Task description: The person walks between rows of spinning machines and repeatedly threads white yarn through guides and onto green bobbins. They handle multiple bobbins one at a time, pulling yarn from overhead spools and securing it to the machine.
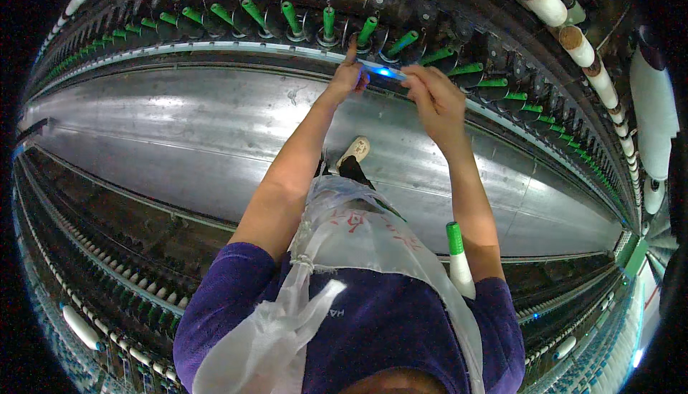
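My left hand [348, 78] reaches to the front rail of a spinning machine. One digit stretches up beside the base of a green bobbin [368, 30]; the other fingers curl down in front of the rail, with nothing visible in them. A blue light [385, 73] glows on the rail between my hands. My right hand [436, 94] is at the rail to the right, its fingers bent and pressed together. Whatever they pinch, perhaps nothing, is too small to make out. Another green bobbin [403, 41] stands just above the gap between the hands.
A long row of green bobbins [253, 15] curves along the frame. White yarn packages [548, 3] hang at upper right. A green-topped bobbin with white yarn [460, 265] sticks out by my clear plastic apron [373, 240]. Behind me runs another machine [136, 265]; my shoe [356, 149] rests on the metal floor [215, 118].
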A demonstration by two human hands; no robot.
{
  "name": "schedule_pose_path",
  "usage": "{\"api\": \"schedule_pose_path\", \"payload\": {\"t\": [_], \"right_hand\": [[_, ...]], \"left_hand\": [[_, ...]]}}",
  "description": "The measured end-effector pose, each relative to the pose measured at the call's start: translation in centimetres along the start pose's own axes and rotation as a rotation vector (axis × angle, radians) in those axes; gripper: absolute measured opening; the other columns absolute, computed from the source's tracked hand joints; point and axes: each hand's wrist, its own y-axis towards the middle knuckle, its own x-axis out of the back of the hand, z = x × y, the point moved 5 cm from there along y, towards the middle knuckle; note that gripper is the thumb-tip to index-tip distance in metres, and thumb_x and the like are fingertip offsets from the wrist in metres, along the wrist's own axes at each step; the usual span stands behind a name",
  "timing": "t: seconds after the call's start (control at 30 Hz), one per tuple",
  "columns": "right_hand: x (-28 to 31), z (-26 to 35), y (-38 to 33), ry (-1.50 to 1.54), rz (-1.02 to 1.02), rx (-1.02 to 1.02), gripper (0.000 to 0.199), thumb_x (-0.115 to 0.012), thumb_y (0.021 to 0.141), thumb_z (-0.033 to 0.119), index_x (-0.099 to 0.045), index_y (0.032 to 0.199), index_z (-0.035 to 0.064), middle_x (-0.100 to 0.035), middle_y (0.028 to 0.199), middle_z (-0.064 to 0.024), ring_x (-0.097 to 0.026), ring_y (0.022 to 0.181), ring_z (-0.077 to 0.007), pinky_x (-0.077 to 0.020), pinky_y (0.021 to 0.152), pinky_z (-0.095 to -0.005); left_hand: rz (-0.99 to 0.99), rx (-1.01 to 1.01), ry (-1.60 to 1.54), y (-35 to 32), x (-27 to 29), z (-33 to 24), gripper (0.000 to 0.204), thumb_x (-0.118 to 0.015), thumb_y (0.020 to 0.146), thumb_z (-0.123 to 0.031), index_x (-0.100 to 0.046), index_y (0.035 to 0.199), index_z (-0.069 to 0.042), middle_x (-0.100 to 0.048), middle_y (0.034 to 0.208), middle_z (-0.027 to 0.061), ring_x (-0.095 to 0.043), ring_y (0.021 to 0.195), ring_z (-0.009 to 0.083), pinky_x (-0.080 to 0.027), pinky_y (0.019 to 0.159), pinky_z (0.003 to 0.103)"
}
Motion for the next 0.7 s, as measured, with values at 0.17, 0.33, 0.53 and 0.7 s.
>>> {"api": "schedule_pose_path", "payload": {"t": [0.17,0.33,0.53,0.7], "right_hand": [[-4.3,3.3,7.0,-0.548,0.305,0.437,0.016,-0.056,0.087,0.013,-0.063,0.097,0.0024,-0.064,0.087,-0.0048,-0.060,0.069,-0.0105,-0.0475,0.061,-0.0222],[4.9,2.3,7.9,-0.352,-0.135,0.064,0.019,-0.053,0.088,0.018,-0.064,0.095,0.0041,-0.064,0.072,-0.0063,-0.059,0.063,-0.0083,-0.0483,0.056,-0.0232],[-12.2,-6.4,-2.5,-0.511,0.459,-0.239,0.015,-0.058,0.078,0.018,-0.064,0.085,0.0068,-0.062,0.074,-0.0144,-0.061,0.072,-0.0290,-0.0485,0.064,-0.0371],[-6.7,-1.9,3.5,-0.421,-0.095,0.154,0.019,-0.059,0.081,0.015,-0.061,0.098,0.0070,-0.062,0.088,-0.0128,-0.059,0.078,-0.0290,-0.0486,0.064,-0.0356]], "left_hand": [[0.018,-0.080,-0.175,-0.4,-0.4,0.1,0.084,-0.049,0.081,-0.004,-0.001,0.140,-0.040,-0.057,0.070,0.0093,-0.052,0.050,0.0164,-0.044,0.041,0.030],[-0.125,-0.144,0.036,-4.7,-0.3,-0.5,0.041,-0.062,0.081,-0.012,-0.050,0.120,-0.006,-0.060,0.093,0.0054,-0.053,0.068,0.0101,-0.044,0.056,0.023],[0.017,-0.304,-0.027,-7.6,2.2,-7.5,0.027,-0.062,0.083,-0.017,-0.059,0.108,-0.005,-0.062,0.093,0.0027,-0.055,0.076,0.0084,-0.044,0.063,0.021],[-0.429,-0.968,0.394,-15.4,9.4,-16.6,0.010,-0.062,0.082,-0.009,-0.065,0.088,-0.001,-0.062,0.075,0.0025,-0.055,0.067,0.0059,-0.044,0.058,0.020]]}}
